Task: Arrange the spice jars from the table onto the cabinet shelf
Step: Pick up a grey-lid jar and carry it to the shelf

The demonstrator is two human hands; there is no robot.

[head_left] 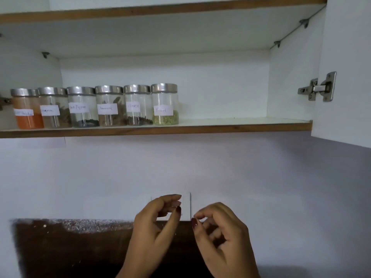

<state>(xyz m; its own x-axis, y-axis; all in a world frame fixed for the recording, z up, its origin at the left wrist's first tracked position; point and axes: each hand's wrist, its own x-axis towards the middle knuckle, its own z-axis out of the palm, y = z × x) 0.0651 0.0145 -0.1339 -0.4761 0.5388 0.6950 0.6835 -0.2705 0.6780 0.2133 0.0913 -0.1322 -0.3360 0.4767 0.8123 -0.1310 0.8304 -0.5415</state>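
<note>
Several glass spice jars with silver lids and white labels stand in a row on the left half of the cabinet shelf (pixel 241 125). The leftmost jar (pixel 27 109) holds orange powder. The rightmost jar (pixel 165 104) holds greenish seeds. Far below the shelf, my left hand (pixel 154 221) and my right hand (pixel 218 233) hang close together in front of the wall, fingers loosely curled. Neither holds a jar.
The open cabinet door (pixel 345 77) with its metal hinge (pixel 319 88) stands at the right. A second shelf board (pixel 160 11) runs above. A dark brown table surface (pixel 70 249) lies at the bottom left. A white wall plate (pixel 185 205) sits behind my left hand.
</note>
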